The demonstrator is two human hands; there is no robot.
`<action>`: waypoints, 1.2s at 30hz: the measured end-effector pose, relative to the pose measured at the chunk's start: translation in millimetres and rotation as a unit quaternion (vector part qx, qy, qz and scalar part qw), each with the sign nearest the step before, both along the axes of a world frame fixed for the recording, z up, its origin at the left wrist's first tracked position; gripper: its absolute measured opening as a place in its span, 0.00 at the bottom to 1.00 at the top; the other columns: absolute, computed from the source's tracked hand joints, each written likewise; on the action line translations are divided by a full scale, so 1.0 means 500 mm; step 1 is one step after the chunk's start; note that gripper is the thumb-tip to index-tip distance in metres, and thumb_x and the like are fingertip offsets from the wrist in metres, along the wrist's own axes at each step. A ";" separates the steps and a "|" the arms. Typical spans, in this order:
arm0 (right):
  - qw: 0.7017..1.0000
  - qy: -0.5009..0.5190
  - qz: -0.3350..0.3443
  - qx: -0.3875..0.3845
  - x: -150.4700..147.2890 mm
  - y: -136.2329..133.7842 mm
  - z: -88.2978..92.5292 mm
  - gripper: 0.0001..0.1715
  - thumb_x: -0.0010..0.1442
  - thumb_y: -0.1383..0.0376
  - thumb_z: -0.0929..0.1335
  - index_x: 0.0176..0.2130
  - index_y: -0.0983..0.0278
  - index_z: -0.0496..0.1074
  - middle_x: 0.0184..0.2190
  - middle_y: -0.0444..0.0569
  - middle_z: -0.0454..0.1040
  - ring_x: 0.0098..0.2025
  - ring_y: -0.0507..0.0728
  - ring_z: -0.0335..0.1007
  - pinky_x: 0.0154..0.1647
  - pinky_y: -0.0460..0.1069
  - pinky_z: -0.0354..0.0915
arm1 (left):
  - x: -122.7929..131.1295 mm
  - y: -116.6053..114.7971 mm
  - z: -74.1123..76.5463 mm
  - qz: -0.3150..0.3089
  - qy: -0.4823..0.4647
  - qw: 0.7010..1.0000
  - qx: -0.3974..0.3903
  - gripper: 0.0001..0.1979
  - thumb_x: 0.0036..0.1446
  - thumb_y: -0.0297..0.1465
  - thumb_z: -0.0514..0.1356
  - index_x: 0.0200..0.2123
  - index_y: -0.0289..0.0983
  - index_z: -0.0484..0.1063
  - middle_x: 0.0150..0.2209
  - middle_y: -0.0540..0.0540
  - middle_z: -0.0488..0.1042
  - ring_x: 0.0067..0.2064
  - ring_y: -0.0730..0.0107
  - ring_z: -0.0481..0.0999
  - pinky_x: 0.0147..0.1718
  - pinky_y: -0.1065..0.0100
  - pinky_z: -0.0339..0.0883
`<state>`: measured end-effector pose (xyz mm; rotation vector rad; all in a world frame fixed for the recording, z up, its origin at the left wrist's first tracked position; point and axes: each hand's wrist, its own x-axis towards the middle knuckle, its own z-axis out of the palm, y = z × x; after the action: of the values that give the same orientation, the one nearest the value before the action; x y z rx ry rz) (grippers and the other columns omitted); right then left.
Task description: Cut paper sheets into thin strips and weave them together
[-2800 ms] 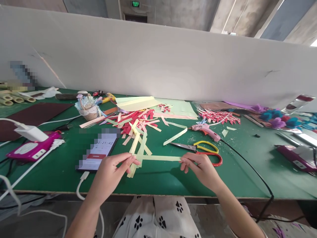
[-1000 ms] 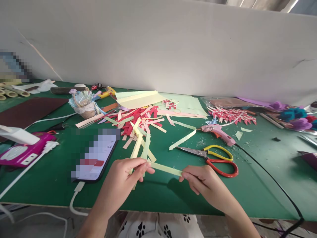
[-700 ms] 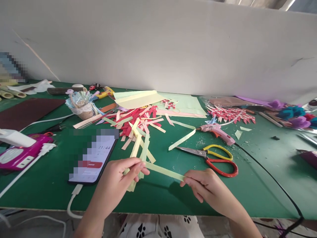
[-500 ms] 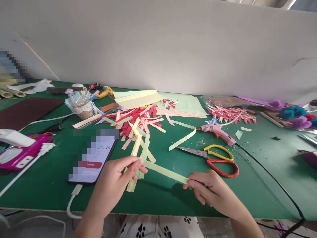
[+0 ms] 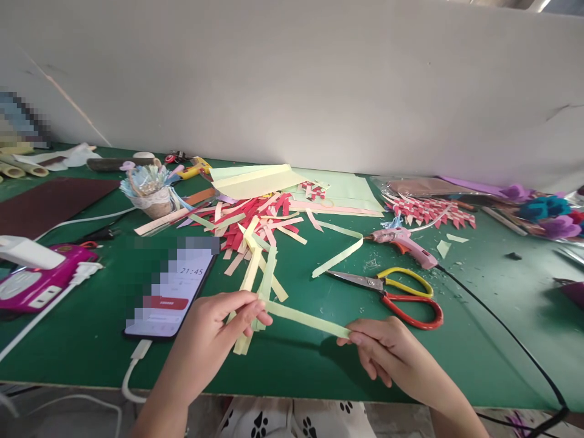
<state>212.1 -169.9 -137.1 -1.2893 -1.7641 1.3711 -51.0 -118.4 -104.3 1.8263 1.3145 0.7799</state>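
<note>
A pale green paper strip (image 5: 308, 317) is stretched between my two hands above the green table. My left hand (image 5: 228, 322) pinches its left end between thumb and fingers. At the other end, my right hand (image 5: 383, 347) grips it, thumb on top. Yellow and green paper strips (image 5: 250, 274) lie just beyond my left hand, partly hidden by it. Past them spreads a heap of red and pink strips (image 5: 237, 225). Scissors (image 5: 387, 289) with one yellow and one red handle lie beyond my right hand, blades partly apart. A bent green strip (image 5: 340, 258) rests near their tip.
A pink glue gun (image 5: 406, 243) lies behind the scissors, its black cord running right. At left are a phone (image 5: 171, 295) on a white cable and a purple power strip (image 5: 41, 280). Woven red-pink paper (image 5: 429, 210), paper sheets (image 5: 255, 179) and a small decorated pot (image 5: 155, 198) stand farther back.
Both hands hold the same strip almost in place; the right hand has dipped very slightly. The view has shifted a little.
</note>
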 end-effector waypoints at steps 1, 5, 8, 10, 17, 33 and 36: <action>1.000 0.000 0.003 0.000 -0.001 -0.001 0.001 0.21 0.66 0.58 0.56 0.28 0.64 0.66 0.13 0.38 0.61 0.12 0.45 0.51 0.42 0.48 0.67 | -0.001 -0.002 0.002 -0.002 0.001 1.000 0.001 0.13 0.56 0.37 0.54 0.26 0.38 0.73 0.25 0.48 0.78 0.20 0.75 0.70 0.20 0.77 0.67; 0.999 -0.026 0.012 0.015 -0.005 -0.004 0.010 0.22 0.66 0.58 0.54 0.30 0.65 0.68 0.12 0.38 0.59 0.12 0.46 0.51 0.35 0.46 0.67 | -0.005 -0.008 0.010 0.001 0.015 1.000 0.017 0.13 0.56 0.36 0.54 0.25 0.39 0.74 0.25 0.48 0.78 0.19 0.74 0.70 0.19 0.77 0.66; 0.990 -0.118 0.007 0.071 -0.011 0.000 0.025 0.20 0.65 0.59 0.56 0.31 0.64 0.70 0.18 0.44 0.67 0.20 0.50 0.62 0.29 0.45 0.64 | 0.001 -0.013 0.015 -0.010 0.037 0.998 0.046 0.13 0.57 0.35 0.53 0.25 0.40 0.73 0.25 0.49 0.77 0.20 0.74 0.70 0.19 0.76 0.65; 0.976 -0.174 -0.007 0.129 -0.017 0.005 0.036 0.14 0.63 0.59 0.60 0.36 0.62 0.71 0.28 0.49 0.72 0.31 0.54 0.67 0.31 0.46 0.64 | 0.012 -0.018 0.020 -0.045 0.065 0.995 0.066 0.14 0.58 0.35 0.52 0.24 0.40 0.73 0.23 0.51 0.76 0.21 0.75 0.70 0.21 0.77 0.65; 0.975 -0.117 0.011 0.189 -0.057 0.012 0.050 0.12 0.63 0.61 0.61 0.34 0.62 0.71 0.27 0.48 0.71 0.30 0.53 0.65 0.31 0.46 0.62 | 0.060 -0.026 0.044 -0.125 0.106 0.980 0.116 0.17 0.60 0.33 0.50 0.22 0.40 0.70 0.21 0.54 0.74 0.25 0.75 0.72 0.26 0.76 0.61; 0.989 0.008 -0.077 0.128 -0.093 0.010 0.041 0.17 0.63 0.58 0.60 0.31 0.64 0.70 0.22 0.45 0.73 0.24 0.49 0.68 0.24 0.42 0.62 | 0.109 -0.018 0.019 -0.064 -0.101 0.993 0.021 0.16 0.58 0.37 0.53 0.22 0.36 0.68 0.21 0.51 0.68 0.25 0.75 0.66 0.26 0.75 0.61; 0.963 -0.134 -0.150 0.177 -0.041 0.013 0.030 0.16 0.62 0.57 0.60 0.37 0.62 0.72 0.28 0.47 0.75 0.29 0.53 0.70 0.25 0.44 0.62 | 0.105 -0.020 0.017 -0.044 -0.085 0.995 0.010 0.17 0.58 0.38 0.52 0.22 0.36 0.67 0.19 0.51 0.64 0.24 0.75 0.65 0.21 0.76 0.58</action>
<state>191.8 -163.1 -122.0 -1.5106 -1.7928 0.7018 1.3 -128.3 -95.6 1.7799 1.1133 0.8825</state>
